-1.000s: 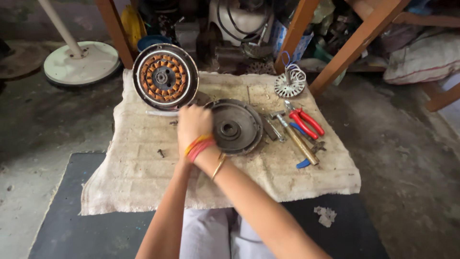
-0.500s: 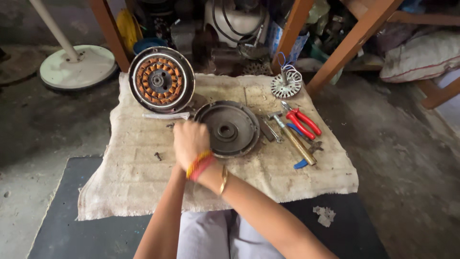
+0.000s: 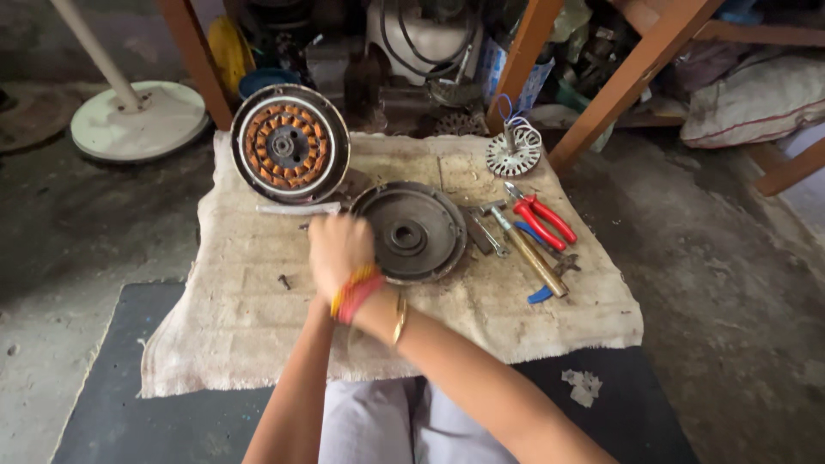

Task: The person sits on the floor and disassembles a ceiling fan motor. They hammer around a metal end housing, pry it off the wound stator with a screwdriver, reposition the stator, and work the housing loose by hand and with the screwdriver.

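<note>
Could not read the fingers [image 3: 320, 230]: blurred and bunched, so cannot tell whether spread, pinched or closed on anything. Found the right hand [image 3: 348, 249] and left hand [image 3: 322, 262] stacked as one blur, wrists crossed, just beside the left rim of the dark round motor cover [image 3: 406, 234]. Could not tell whether touching that rim or merely over the cloth. Noted red and orange bangles [image 3: 357, 292] and a gold bangle [image 3: 400, 318] below the cover, at the wrists.

Judged the risks thus: might snag a bangle on the cover's raised lip, given how close the wrists rode; might flick away the small dark bit [image 3: 284, 281] left of the cover and below, loose on the burlap cloth [image 3: 258, 344]; might knock the pale strip [image 3: 296, 209] left of the cover and above. Crossed forearms also hid part of the cloth.

Logged, upper left of the cover, the copper-wound stator [image 3: 290, 143] propped at a tilt; could tip if the cloth were tugged. Right of the cover, close together: hammer [image 3: 526, 249], red-handled pliers [image 3: 541, 219], a blue-tipped tool [image 3: 541, 295]. Upper right, a small white finned disc [image 3: 513, 155]. Farther off, upper left, a white fan base [image 3: 137, 120]; behind, wooden legs [image 3: 627, 82] and clutter.
</note>
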